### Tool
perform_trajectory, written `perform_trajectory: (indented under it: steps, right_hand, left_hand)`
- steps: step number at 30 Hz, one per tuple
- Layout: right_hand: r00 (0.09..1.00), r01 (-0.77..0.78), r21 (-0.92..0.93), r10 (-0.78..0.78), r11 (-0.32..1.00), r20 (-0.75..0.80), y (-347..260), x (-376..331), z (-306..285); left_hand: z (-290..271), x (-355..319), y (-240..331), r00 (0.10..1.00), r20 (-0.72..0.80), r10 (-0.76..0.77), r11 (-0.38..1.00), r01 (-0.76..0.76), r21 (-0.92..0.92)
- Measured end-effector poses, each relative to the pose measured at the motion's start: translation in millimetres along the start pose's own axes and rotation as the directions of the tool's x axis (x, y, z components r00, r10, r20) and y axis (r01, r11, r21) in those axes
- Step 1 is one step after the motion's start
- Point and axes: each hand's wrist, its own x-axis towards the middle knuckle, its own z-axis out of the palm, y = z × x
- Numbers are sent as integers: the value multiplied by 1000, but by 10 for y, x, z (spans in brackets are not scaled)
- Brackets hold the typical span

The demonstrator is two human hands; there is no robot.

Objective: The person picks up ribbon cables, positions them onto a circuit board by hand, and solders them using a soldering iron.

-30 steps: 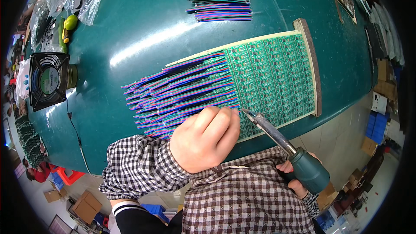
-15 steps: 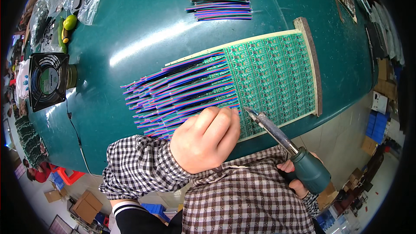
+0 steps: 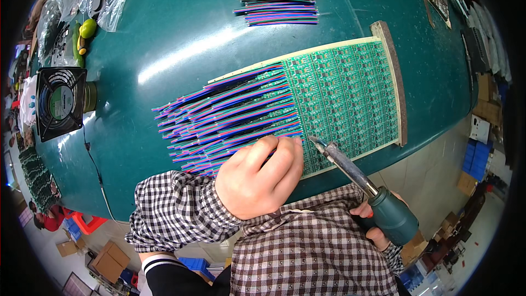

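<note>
Soldering iron point(image 3: 356, 176) in the right hand point(image 3: 377, 235), tip just right of the left hand's fingertips over the circuit board panel point(image 3: 345, 93).
The right hand is wrapped around the iron's green handle; the left hand point(image 3: 259, 178) is curled at the panel's near side, its pinch hidden, so whether it grips a wire cannot be told. Multicoloured ribbon wires point(image 3: 235, 114) fan leftward beyond its knuckles; the bare panel rows spread to its right.
</note>
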Motion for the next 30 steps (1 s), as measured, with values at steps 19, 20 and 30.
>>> perform_trajectory:
  steps: [19,20,30]
  right_hand:
    - [999,-15,33,14,999,42,13,-11,-25]
    - [999,-21,27,20,999,50,12,-8,-28]
    - [999,44,-37,-44,998,11,5,-4,-10]
  left_hand:
    - [55,-4,37,999,-45,-9,999,11,32]
    - [60,-3,41,999,-48,-6,999,8,39]
    - [52,5,51,999,-45,2,997,2,78]
